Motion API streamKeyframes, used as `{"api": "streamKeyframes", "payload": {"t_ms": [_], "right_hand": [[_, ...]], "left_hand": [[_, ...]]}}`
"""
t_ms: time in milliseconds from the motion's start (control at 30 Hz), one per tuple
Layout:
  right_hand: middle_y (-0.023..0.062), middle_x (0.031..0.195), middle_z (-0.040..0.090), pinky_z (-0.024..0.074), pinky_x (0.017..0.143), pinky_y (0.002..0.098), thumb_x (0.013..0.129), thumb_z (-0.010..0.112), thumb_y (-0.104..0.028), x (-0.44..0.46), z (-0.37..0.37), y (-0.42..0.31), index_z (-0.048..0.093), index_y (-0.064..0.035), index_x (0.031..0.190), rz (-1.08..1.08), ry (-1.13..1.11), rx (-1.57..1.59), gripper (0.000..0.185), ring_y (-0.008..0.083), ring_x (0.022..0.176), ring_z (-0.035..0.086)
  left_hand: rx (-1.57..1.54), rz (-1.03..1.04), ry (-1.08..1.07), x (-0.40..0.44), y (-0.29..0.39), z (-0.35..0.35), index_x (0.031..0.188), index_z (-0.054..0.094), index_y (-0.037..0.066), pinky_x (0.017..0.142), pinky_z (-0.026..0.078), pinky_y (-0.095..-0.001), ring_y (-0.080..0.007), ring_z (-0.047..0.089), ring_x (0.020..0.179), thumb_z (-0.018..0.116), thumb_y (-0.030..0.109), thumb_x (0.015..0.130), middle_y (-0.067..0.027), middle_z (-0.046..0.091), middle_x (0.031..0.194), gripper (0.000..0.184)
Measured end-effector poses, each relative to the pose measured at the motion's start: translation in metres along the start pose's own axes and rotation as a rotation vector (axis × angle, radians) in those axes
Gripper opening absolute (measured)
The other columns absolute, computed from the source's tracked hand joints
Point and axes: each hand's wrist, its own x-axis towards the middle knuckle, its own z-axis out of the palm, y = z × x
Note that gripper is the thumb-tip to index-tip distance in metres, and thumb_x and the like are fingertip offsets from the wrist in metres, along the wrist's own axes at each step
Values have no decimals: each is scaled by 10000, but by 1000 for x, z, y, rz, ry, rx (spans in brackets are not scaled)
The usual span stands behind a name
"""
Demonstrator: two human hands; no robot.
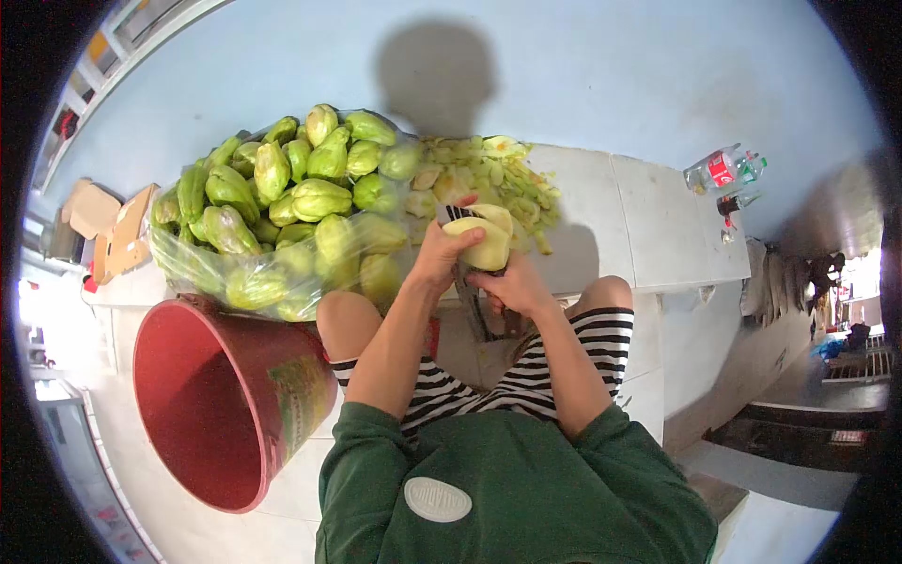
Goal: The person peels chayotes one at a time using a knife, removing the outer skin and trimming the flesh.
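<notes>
Pale, peeled chayote (488, 246) is gripped in my left hand (442, 252), in front of my body, with the thumb across it. Something dark and striped shows between the fingers at its upper left; I cannot make out what it is. Just below the chayote, my right hand (512, 286) is closed, its fingers curled round something mostly hidden. Green and yellowish peelings (512, 188) are heaped on the tiled ledge (648, 226) beyond my hands. To the left of them, a clear plastic bag (272, 282) holds several green chayotes (319, 199).
A red bucket (202, 404) lies tilted at the lower left, its mouth facing left. Cardboard boxes (127, 235) stand at the far left. On the ledge's right end are plastic bottles (722, 169) and a small dark bottle (736, 202). The wall (601, 85) rises behind.
</notes>
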Motion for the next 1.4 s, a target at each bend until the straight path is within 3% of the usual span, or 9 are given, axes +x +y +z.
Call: {"api": "streamKeyframes", "payload": {"t_ms": [100, 300, 433, 700, 767, 1033, 1100, 1200, 1400], "right_hand": [[14, 563, 529, 409, 387, 281, 840, 680, -85, 11, -2, 18, 563, -1, 972, -201, 13, -29, 195, 110, 407, 483], [-16, 538, 458, 399, 390, 281, 844, 689, -71, 25, -31, 14, 549, -37, 973, 151, -126, 369, 193, 91, 400, 430], [-3, 555, 475, 398, 382, 291, 832, 707, -88, 52, -58, 22, 558, -31, 953, 177, -29, 523, 200, 96, 404, 449], [186, 729, 625, 506, 652, 455, 829, 660, -160, 143, -86, 97, 593, 36, 978, -63, 285, -363, 255, 333, 694, 636], [60, 648, 560, 442, 500, 340, 879, 638, -189, 144, -86, 109, 530, 21, 932, -292, 544, -727, 242, 178, 500, 540], [87, 600, 579, 453, 533, 336, 896, 622, -272, 85, -65, 18, 572, 23, 911, -88, 108, 27, 300, 181, 527, 572], [55, 561, 558, 435, 500, 308, 907, 617, -287, 77, -58, 14, 575, 17, 883, -82, -8, 92, 308, 140, 477, 538], [53, 562, 573, 435, 497, 315, 926, 594, -297, 71, -51, 17, 565, 8, 818, -175, -77, -37, 325, 135, 474, 542], [42, 549, 566, 433, 480, 310, 947, 570, -323, 59, -51, 17, 524, -13, 755, -119, -208, 56, 367, 132, 469, 545]], "left_hand": [[-90, 31, -71, 2, -3, -6, 1328, 441, -8, 931, 476, -374, -219, 581, 1090, 721, 357, 819, -109, 582, 1205, 686], [-542, -45, 299, 17, 15, -7, 1317, 476, 68, 1043, 338, -436, -281, 509, 1163, 306, 598, 958, -118, 552, 1265, 662], [-490, 57, 410, 23, 19, -25, 1329, 426, 10, 954, 450, -481, -349, 525, 1166, 272, 531, 991, -189, 520, 1303, 640], [-165, 90, 386, 13, 22, -42, 1292, 464, 1, 830, 550, -438, -325, 614, 1036, 478, 333, 966, -161, 593, 1199, 466], [204, 73, 424, 5, 23, -40, 1260, 501, 22, 690, 545, -364, -259, 644, 888, 572, 241, 918, -131, 635, 1085, 412], [-265, 59, 485, 1, 46, -25, 1122, 597, 69, 653, 465, -339, -244, 605, 870, 622, 299, 691, -72, 633, 972, 489], [-657, 140, -111, 0, 49, -52, 1109, 600, 68, 765, 481, -430, -286, 592, 955, 629, 317, 667, -84, 631, 970, 508], [-620, 336, 265, -13, 44, -38, 1118, 576, 36, 777, 509, -473, -309, 550, 1033, 612, 348, 702, -116, 586, 1076, 522], [-585, 231, 292, -21, 50, -34, 1093, 537, 28, 850, 482, -562, -374, 533, 1069, 572, 468, 764, -195, 555, 1139, 551]]}}
